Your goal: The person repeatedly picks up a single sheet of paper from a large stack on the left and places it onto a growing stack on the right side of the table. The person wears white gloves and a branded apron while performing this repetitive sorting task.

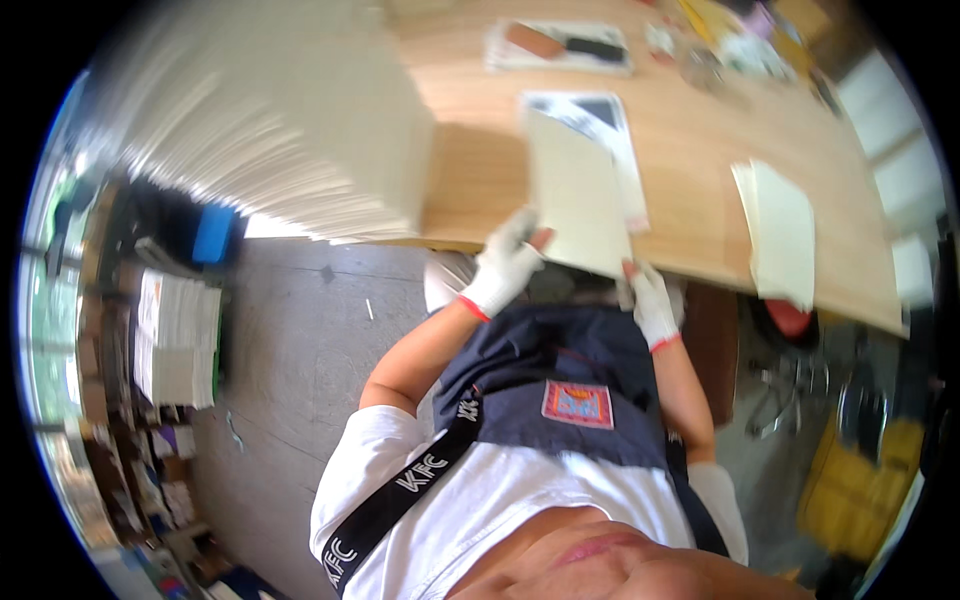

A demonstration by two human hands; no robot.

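A plain cream sheet of paper or card (577, 190) lies tilted over the near edge of the wooden table, held at its near end. My left hand (508, 262), in a white glove with bare fingertips, grips its near left corner, thumb on top. The near right corner is pinched by my right hand (652, 302), gloved the same way; some of its fingers are hidden beneath or blurred. Partly under the sheet, a printed sheet (630, 165) with dark and pale areas shows along the far and right sides.
A tall stack of cream sheets (290, 110) rises at the left of the table (690, 130). Several cream sheets (783, 235) lie at the right edge. Farther back sit a paper pile (500, 62) bearing a phone-like black object (596, 49), and assorted clutter (750, 50).
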